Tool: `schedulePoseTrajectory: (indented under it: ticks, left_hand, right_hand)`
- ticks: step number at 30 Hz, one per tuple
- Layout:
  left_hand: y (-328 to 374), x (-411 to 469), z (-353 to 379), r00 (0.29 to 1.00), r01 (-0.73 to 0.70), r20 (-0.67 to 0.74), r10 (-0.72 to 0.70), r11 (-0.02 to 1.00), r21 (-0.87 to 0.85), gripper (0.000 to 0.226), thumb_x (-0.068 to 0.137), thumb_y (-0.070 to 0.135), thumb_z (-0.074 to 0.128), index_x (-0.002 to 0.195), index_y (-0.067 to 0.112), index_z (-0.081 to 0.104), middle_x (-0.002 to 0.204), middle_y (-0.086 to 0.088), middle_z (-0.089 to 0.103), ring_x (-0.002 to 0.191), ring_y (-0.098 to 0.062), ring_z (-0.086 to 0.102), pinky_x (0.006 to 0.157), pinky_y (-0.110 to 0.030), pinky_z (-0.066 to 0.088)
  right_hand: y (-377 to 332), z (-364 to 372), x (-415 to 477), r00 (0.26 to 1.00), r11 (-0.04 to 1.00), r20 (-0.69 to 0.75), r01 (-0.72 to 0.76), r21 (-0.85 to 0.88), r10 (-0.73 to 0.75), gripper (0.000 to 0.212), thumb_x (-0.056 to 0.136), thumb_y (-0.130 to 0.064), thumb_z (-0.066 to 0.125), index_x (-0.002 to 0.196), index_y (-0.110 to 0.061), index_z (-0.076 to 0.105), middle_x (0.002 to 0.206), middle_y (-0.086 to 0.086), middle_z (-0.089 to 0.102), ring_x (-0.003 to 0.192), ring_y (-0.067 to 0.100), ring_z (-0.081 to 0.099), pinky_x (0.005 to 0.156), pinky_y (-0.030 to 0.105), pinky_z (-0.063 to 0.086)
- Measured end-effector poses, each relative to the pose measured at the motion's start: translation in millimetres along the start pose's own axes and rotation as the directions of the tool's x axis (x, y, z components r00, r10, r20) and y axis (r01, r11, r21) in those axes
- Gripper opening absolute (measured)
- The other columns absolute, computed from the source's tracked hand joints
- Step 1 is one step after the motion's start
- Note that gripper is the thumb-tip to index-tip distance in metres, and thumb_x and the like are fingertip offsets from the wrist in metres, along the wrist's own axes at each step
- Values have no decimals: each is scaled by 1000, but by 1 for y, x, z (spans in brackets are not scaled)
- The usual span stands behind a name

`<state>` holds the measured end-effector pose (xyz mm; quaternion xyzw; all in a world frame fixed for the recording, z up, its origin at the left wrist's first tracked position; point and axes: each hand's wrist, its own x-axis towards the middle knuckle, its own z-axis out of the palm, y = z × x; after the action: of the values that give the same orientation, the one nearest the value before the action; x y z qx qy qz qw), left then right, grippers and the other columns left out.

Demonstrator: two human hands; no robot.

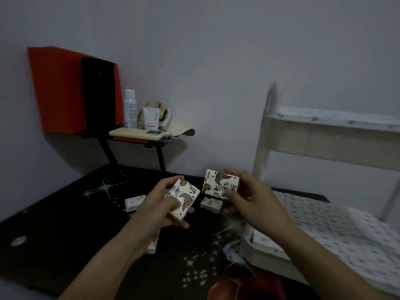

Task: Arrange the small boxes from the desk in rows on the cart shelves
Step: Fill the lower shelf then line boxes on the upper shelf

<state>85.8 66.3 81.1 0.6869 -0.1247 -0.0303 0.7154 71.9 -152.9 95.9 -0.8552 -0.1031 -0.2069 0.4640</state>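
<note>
Loose boxes (134, 202) lie on the table (65, 224); the left hand (157, 205) curls its fingers round one box (186, 193); the right hand (253, 198) pinches a second box (216, 185); the cart (324, 147) already carries rows on its shelves; seemingly little remains.

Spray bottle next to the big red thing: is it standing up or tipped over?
Standing up: the spray bottle points straight up, with its cap on top.

The cart (324, 146) is blurred and cut off by the right edge; left of the cart, one small box (152, 249) lies mostly hidden beneath the left forearm (121, 241), its print illegible.
</note>
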Motion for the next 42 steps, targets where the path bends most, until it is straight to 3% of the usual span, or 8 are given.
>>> schedulePoseTrajectory:
  ticks: [10,18,22,25,29,34,39,42]
  left_hand:
    - [99,8,86,933,-333,136,333,943,-23,44,89,-1,60,126,22,55,107,-6,70,85,-26,73,60,-33,59]
    - [165,38,165,795,-581,243,556,813,41,16,85,10,66,100,12,65,94,-1,76,78,-19,74,55,-30,58]
    - [192,59,204,748,-652,272,606,746,132,11,86,20,70,97,17,69,87,2,75,49,-17,64,39,-25,47]
    - [207,81,234,762,-634,283,582,758,151,12,87,14,70,99,16,69,87,-2,72,44,-12,58,41,-21,45]
    - [219,116,272,816,-529,370,445,832,167,21,85,3,70,105,5,68,98,-17,70,68,-13,68,62,-21,57]
    - [223,148,320,840,-521,355,410,794,314,36,88,44,66,98,10,66,94,-2,64,85,-14,63,73,-26,57]
    - [222,172,352,811,-585,341,476,675,449,7,91,16,60,90,17,67,94,3,61,70,-13,58,59,-22,52]
    - [224,186,366,794,-608,377,477,617,500,26,86,8,61,107,23,63,111,2,56,87,-18,60,71,-30,56]
  right_hand:
    - [-56,-137,-38,992,996,-109,74,50,-68,41,89,-12,65,123,-34,61,94,-7,69,76,14,72,62,31,60]
    - [-65,-224,-39,947,991,-292,131,-37,-136,47,82,-21,68,123,-32,50,95,3,66,71,23,71,50,33,55]
    - [-66,-271,-29,915,965,-350,126,-228,-202,27,84,-25,67,110,-28,58,93,-2,68,66,17,70,45,29,51]
    - [-64,-307,-12,878,887,-396,64,-456,-268,28,88,-29,63,116,-28,60,94,-10,67,65,8,67,47,18,46]
    - [-51,-349,16,888,787,-395,-65,-614,-235,28,92,-31,61,120,-28,60,92,-12,65,71,3,60,58,20,45]
    - [-40,-395,48,936,624,-325,-172,-762,-139,40,87,-25,70,125,-25,55,105,-1,68,93,15,61,77,31,52]
    - [-28,-421,79,958,494,-280,-215,-842,-62,30,84,-21,74,112,-17,62,109,0,71,97,16,64,86,34,53]
    - [-17,-427,97,976,406,-217,-194,-893,-10,25,84,-19,73,108,-18,64,106,-2,70,91,13,61,78,27,49]
